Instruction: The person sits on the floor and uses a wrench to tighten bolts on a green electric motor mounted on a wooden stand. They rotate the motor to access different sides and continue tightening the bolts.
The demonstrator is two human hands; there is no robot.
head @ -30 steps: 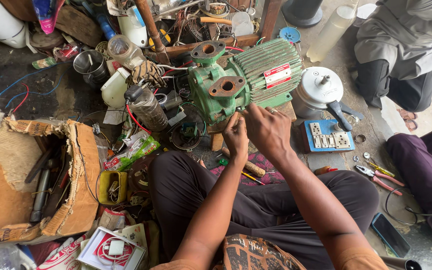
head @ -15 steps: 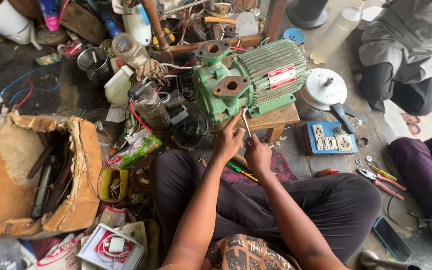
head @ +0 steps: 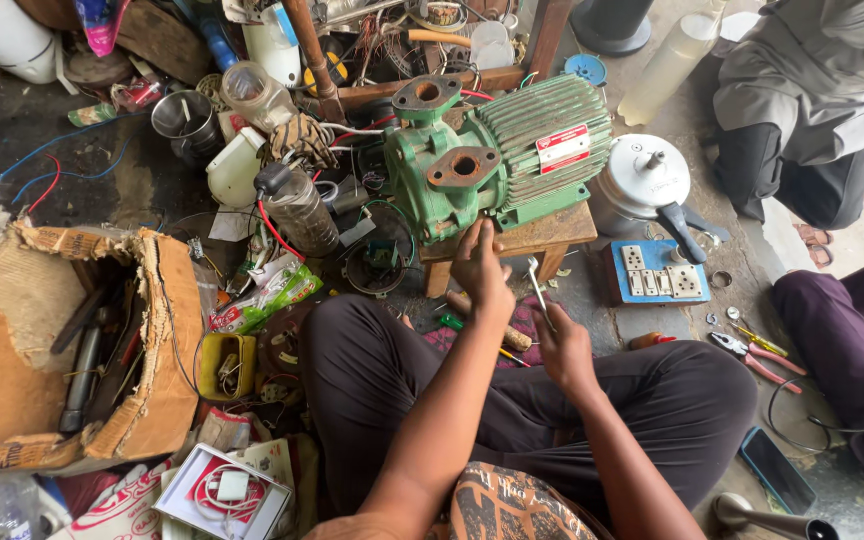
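A green electric motor pump (head: pixel 497 160) with rusty flanges sits on a small wooden stool (head: pixel 542 235) in front of my crossed legs. My left hand (head: pixel 477 270) reaches up to the stool's front edge just under the pump's base, fingers extended and holding nothing that I can see. My right hand (head: pixel 564 348) is lower, over my lap, shut on a slim metal spanner (head: pixel 538 290) that points up toward the stool. Small tools, one a wooden-handled one (head: pixel 512 338), lie on a cloth between my knees.
A torn cardboard box (head: pixel 167 330) of tools stands at left. Bottles, wires and a steel cup (head: pixel 177 115) crowd behind the pump. A white pot lid (head: pixel 642 175), a blue switch board (head: pixel 657 272) and pliers (head: pixel 752 352) lie at right. Other people sit at right.
Both hands have drawn back from the pump's base toward my lap. The right hand has dropped lower with the spanner. The left hand stays near the stool's edge.
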